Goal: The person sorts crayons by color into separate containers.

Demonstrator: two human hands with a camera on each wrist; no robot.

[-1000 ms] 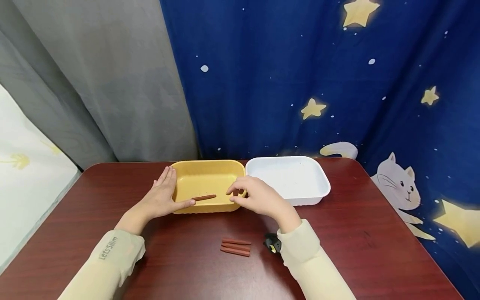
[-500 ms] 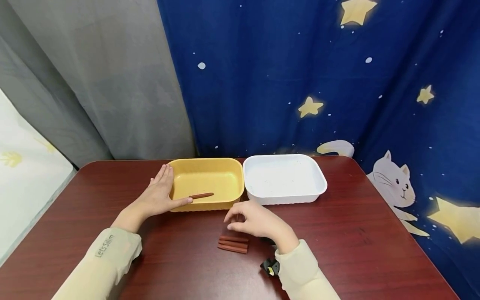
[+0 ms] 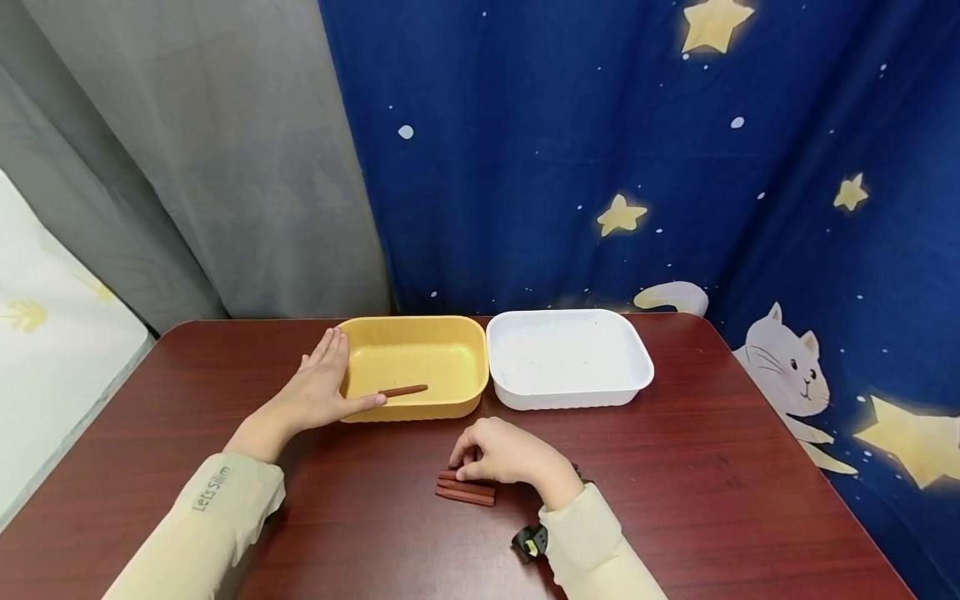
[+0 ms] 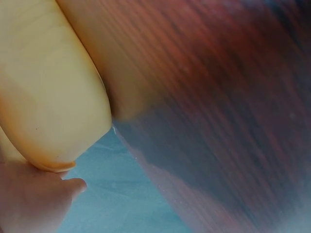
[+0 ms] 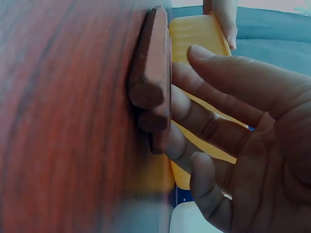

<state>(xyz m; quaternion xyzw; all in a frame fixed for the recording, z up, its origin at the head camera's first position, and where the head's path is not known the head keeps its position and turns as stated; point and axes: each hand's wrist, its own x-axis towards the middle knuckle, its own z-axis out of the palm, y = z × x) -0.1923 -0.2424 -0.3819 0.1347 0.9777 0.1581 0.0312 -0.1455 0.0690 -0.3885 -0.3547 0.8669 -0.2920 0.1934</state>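
Sticks point(image 3: 467, 487) lie just by my right hand point(image 3: 502, 452), fingers bent, thumb apart; my left hand point(image 3: 315, 392), fingers straight, rests against the yellow tub point(image 3: 416, 354) beside another stick point(image 3: 405, 390).

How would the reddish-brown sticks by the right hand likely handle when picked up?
The sticks look straight, with no sag, so probably stiff. They are slim beside the right hand, so likely light. The flat facets in the right wrist view suggest they would resist rolling freely.
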